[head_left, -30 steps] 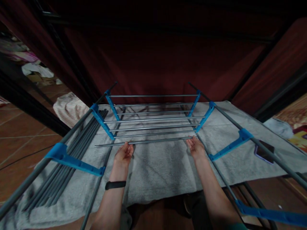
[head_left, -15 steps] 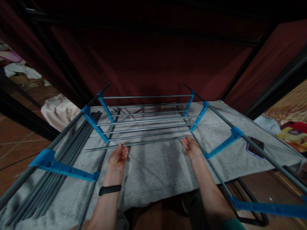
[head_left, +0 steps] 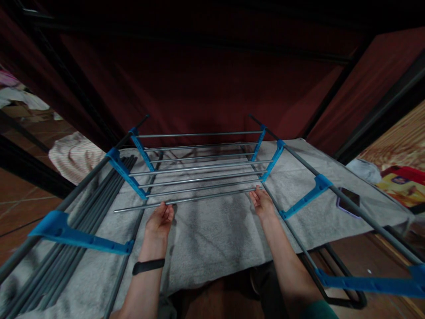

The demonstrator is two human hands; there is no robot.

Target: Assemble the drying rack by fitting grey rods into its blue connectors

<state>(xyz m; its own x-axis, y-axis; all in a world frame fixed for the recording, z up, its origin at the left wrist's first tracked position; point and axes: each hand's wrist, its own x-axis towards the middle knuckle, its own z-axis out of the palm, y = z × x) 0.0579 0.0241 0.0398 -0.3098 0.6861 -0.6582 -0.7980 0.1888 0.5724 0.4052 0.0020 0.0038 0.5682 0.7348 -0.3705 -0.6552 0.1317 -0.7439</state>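
Rod, just one, sits mid-frame, further left than before, finger-pinched by left hand and right hand, below six crossbars.

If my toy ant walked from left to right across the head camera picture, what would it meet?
Striped cloth → left hand → right hand → blue bracket just past that hand → phone → red-and-yellow package.

Held rod, left grip, right grip
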